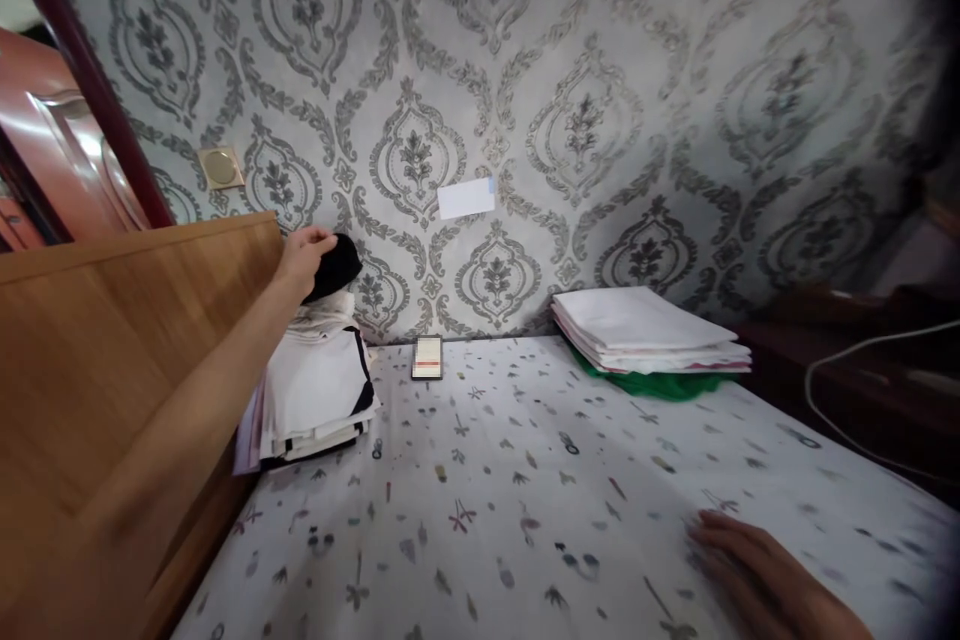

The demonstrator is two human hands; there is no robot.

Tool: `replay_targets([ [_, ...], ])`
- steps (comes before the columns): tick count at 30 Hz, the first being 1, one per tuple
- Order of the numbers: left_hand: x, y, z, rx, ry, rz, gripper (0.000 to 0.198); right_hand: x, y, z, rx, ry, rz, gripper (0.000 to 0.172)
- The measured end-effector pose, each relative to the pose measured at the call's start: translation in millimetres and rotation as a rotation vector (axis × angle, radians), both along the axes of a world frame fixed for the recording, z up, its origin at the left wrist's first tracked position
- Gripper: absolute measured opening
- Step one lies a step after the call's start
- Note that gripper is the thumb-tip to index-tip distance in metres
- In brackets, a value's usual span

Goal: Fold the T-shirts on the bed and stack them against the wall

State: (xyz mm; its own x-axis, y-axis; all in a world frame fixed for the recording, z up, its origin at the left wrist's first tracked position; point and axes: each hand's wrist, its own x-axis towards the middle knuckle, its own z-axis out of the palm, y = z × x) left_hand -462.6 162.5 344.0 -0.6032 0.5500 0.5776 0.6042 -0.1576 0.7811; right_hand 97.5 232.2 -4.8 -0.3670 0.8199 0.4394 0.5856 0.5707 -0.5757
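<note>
At the back left, my left hand [303, 258] pinches a piece of soft black cloth [337, 267] between thumb and fingers. The cloth is at the top of a pile of folded white fabric with black edging [319, 375]. Whether it rests on the pile or is lifted a little, I cannot tell. Low on the right, my right hand [772, 575] hovers over or lies on the patterned sheet [487, 480]. Its fingers are stretched out, slightly blurred, with nothing visible in them.
A wooden board [135, 320] borders the left side, next to the pile. Near the wall lies a phone [427, 358] with a lit screen. Folded white sheets [645, 320] rest on green fabric [667, 384] at the back right. A pale cable [814, 390] curves along the right.
</note>
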Motion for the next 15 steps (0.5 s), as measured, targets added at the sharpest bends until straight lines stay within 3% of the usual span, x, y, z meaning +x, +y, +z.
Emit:
replay_targets([
  [3,38.0,-15.9,8.6,0.071,-0.098,-0.211,0.016,-10.8,-17.9,35.1,-0.07,-0.001,0.005,0.048],
  [6,76.9,-42.7,-5.5,0.077,-0.205,-0.431,0.017,-33.3,-45.1,66.8,-0.152,0.09,-0.011,0.052],
  [8,110.9,-63.1,-32.5,0.001,-0.215,-0.598,0.018,-53.4,-65.0,83.2,-0.254,0.156,0.039,0.055],
  [11,179.0,-99.2,-89.0,-0.254,-0.071,-0.94,0.018,-79.4,-88.7,96.0,-0.402,0.319,0.123,0.056],
  [14,243.9,-139.0,-138.2,-0.559,-0.058,-1.539,0.022,-87.5,-103.1,95.5,-0.423,0.385,0.13,0.055],
  [15,257.9,-150.4,-149.8,-0.627,-0.079,-1.665,0.023,-86.3,-107.1,93.8,-0.377,0.347,0.133,0.053],
])
